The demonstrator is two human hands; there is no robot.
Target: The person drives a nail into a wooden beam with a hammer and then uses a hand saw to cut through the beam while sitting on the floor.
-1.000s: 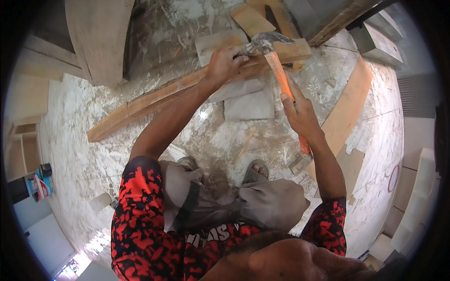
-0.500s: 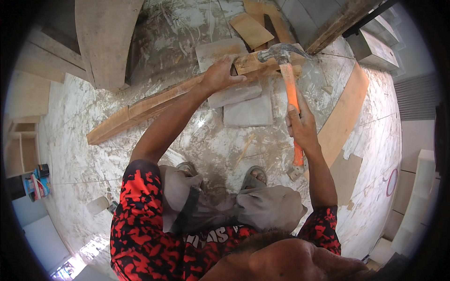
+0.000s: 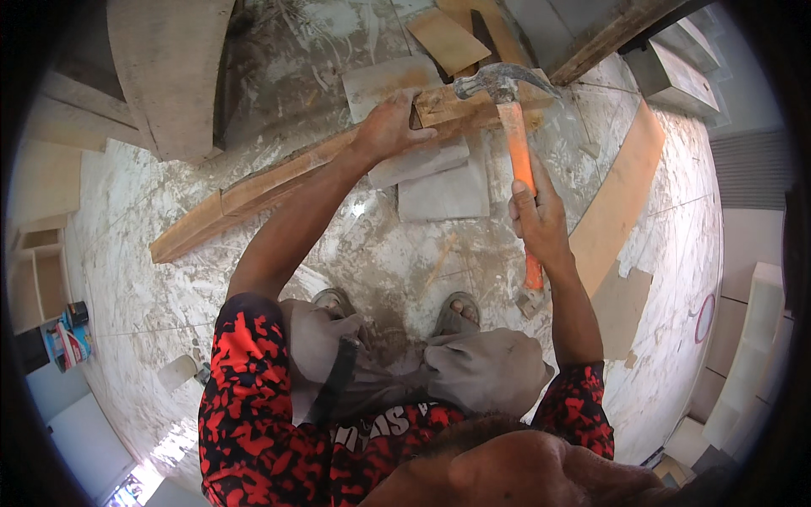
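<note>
A long wooden beam (image 3: 279,179) lies slantwise across the floor, its right end propped on flat grey blocks (image 3: 443,193). Near a dark notch in its upper part, my left hand (image 3: 389,128) is closed round the beam, with the thumb stretched along the near side. My right hand (image 3: 542,218) grips the orange handle of a claw hammer (image 3: 517,152). The hammer's metal head is over the beam's right end, claw toward the right; whether it touches the wood I cannot tell.
A curved wooden board (image 3: 173,76) stands at the upper left. Thin plywood pieces (image 3: 448,40) lie beyond the beam, and a long plywood strip (image 3: 621,186) is on the right. An upright post (image 3: 617,42) rises at the upper right. My sandalled feet (image 3: 456,313) are below the blocks.
The whole view has shifted slightly. The hammer head sits a little farther up and left in the picture. Both hands keep their grips.
</note>
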